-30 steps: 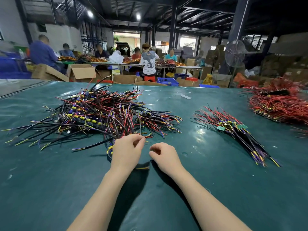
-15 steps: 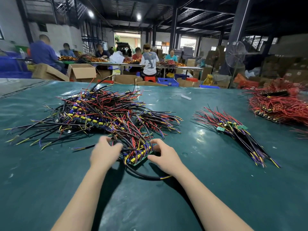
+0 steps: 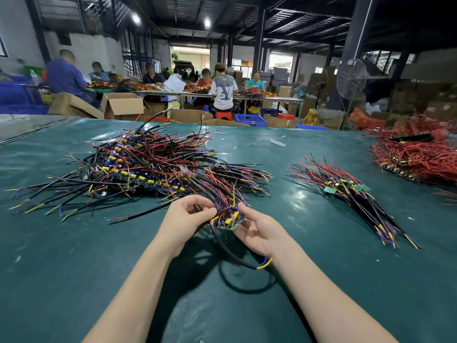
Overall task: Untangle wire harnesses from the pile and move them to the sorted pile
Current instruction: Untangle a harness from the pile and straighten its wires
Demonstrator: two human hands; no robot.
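dim warehouse, dark steel-beam ceiling (image 3: 284, 18), ceiling lamps (image 3: 207, 22), bright doorway (image 3: 190, 54), standing fan (image 3: 351, 78), cardboard boxes (image 3: 123, 103)

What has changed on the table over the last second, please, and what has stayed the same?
The left hand and right hand took hold of one wire harness at the tangled pile's near edge and lifted it toward the person. Its wires still run into the pile, and a black cable hangs beneath. The sorted pile and the red pile stayed put.
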